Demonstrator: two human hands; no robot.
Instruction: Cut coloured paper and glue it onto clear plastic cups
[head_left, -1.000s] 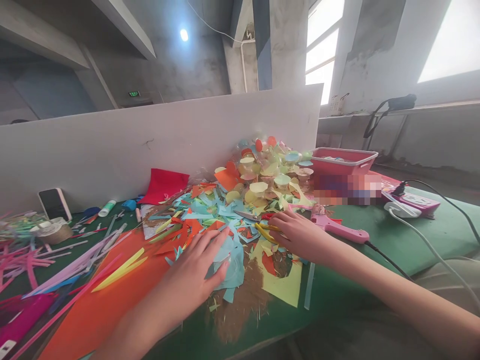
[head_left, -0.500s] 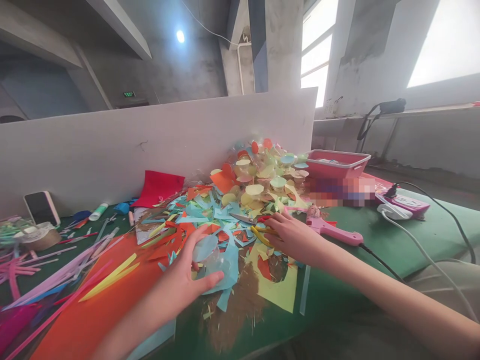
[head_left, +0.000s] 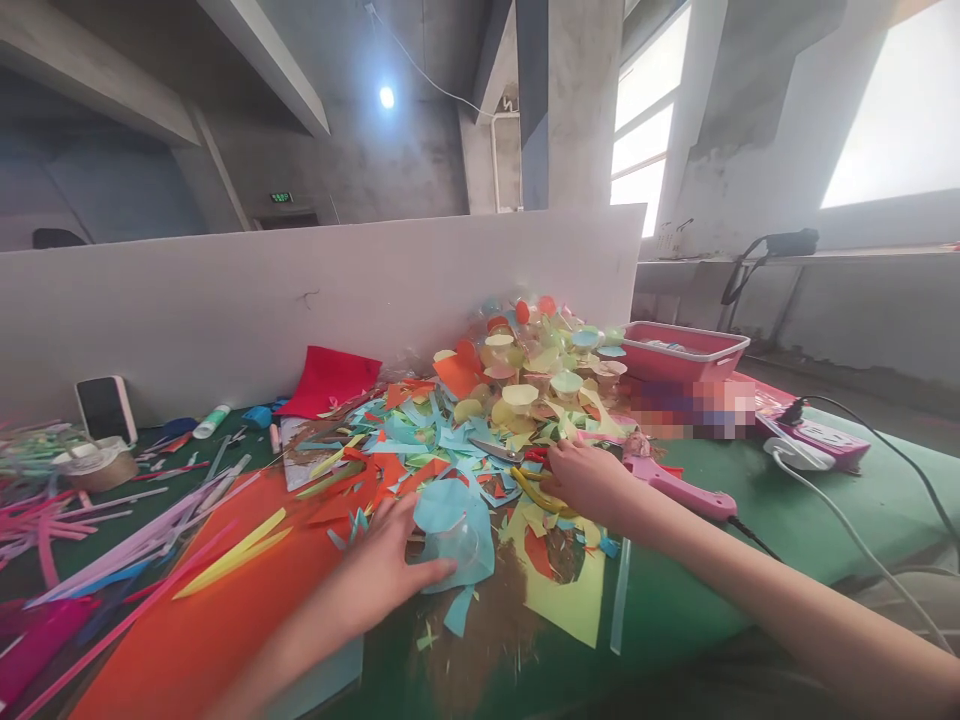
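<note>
My left hand [head_left: 386, 565] grips a small clear plastic cup with a light blue paper disc [head_left: 450, 525] on it, low over the paper scraps at the table's middle. My right hand [head_left: 589, 480] rests on the scrap pile with its fingers curled round the yellow handles of a pair of scissors [head_left: 525, 470], whose blades point left. A pink glue gun [head_left: 675, 478] lies just right of that hand. Behind both hands rises a heap of paper-topped cups [head_left: 540, 355].
A large orange sheet [head_left: 217, 610] and coloured paper strips [head_left: 112, 535] cover the left of the green table [head_left: 750, 560]. A phone [head_left: 105, 408] leans on the white partition [head_left: 300, 300]. A pink basket [head_left: 686, 350], a power strip [head_left: 814, 445] and cables sit at right.
My left hand went from lying flat on the scraps to closing on the blue-topped cup and lifting it slightly. My right hand stayed on the scissors. The camera shifted a little.
</note>
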